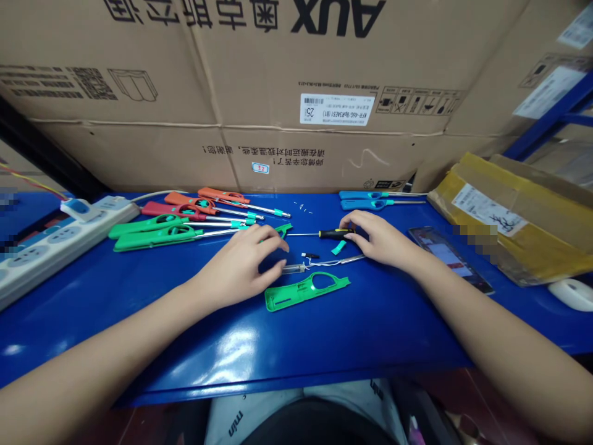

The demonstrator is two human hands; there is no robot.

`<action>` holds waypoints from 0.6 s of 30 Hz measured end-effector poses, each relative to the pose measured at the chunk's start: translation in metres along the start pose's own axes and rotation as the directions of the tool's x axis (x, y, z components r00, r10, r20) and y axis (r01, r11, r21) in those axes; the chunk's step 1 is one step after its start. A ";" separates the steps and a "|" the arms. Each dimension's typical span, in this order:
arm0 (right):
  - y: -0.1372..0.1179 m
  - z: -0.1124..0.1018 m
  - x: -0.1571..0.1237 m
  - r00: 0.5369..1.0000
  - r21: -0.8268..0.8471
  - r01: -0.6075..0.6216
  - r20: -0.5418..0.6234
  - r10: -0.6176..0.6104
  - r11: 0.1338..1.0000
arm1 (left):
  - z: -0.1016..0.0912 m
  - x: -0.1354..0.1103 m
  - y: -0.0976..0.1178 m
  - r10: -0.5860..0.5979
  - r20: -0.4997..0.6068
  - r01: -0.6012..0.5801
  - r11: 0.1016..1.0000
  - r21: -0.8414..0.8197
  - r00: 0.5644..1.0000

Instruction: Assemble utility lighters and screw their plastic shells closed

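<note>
My right hand (pixel 377 238) has its fingers closed round the black and yellow handle of a screwdriver (pixel 334 234), its shaft pointing left, low over the table. My left hand (pixel 243 262) hovers with thumb and fingers apart, its thumb by a clear fuel tank (pixel 293 269). Partly hidden behind its fingers is a green lighter shell half (pixel 283 230). The other green shell half (pixel 306 290) lies nearer me, inner side up. Between the hands lie a small black part (pixel 311 255) with white wire, a teal trigger piece (pixel 339 247) and a metal tube (pixel 353 259).
Several green, red and orange stick lighters (pixel 185 210) lie at left, blue ones (pixel 364 204) at the back right. A power strip (pixel 69 238), a phone (pixel 447 256), a yellow-taped box (pixel 504 216) and a white mouse (pixel 572 294) flank the workspace. A large carton (pixel 259 111) stands behind.
</note>
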State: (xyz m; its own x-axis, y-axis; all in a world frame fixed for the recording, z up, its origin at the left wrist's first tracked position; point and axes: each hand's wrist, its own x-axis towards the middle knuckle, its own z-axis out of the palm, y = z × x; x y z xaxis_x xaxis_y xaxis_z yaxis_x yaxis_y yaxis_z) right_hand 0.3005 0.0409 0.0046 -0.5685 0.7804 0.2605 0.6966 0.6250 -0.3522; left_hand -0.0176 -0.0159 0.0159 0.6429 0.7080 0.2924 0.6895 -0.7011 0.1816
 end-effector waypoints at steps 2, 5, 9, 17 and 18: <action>0.001 -0.002 -0.001 1.000 -0.039 0.004 0.004 -0.004 0.999 | 0.002 0.000 0.003 0.027 0.063 -0.024 0.999 -0.044 0.998; -0.003 -0.007 -0.004 0.995 -0.109 0.087 -0.035 -0.092 0.990 | 0.006 0.000 0.003 0.012 0.116 0.001 0.994 -0.107 0.993; -0.018 -0.010 -0.008 0.978 0.001 0.208 0.012 -0.208 0.978 | 0.010 0.001 -0.001 -0.046 0.107 0.068 0.974 -0.216 0.993; -0.028 0.002 -0.011 0.970 -0.051 0.186 0.168 -0.175 0.981 | 0.014 0.000 -0.002 -0.063 0.126 0.098 0.950 -0.297 0.990; -0.026 0.002 -0.011 0.974 -0.068 0.168 0.168 -0.154 0.983 | 0.013 0.000 -0.002 -0.065 0.126 0.102 0.947 -0.305 0.990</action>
State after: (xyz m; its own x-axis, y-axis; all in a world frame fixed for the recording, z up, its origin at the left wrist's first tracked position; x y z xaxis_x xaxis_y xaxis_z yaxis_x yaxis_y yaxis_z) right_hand 0.2875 0.0162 0.0087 -0.7346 0.6601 0.1570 0.6196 0.7469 -0.2413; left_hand -0.0143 -0.0132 0.0030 0.6333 0.7574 0.1590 0.6165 -0.6179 0.4880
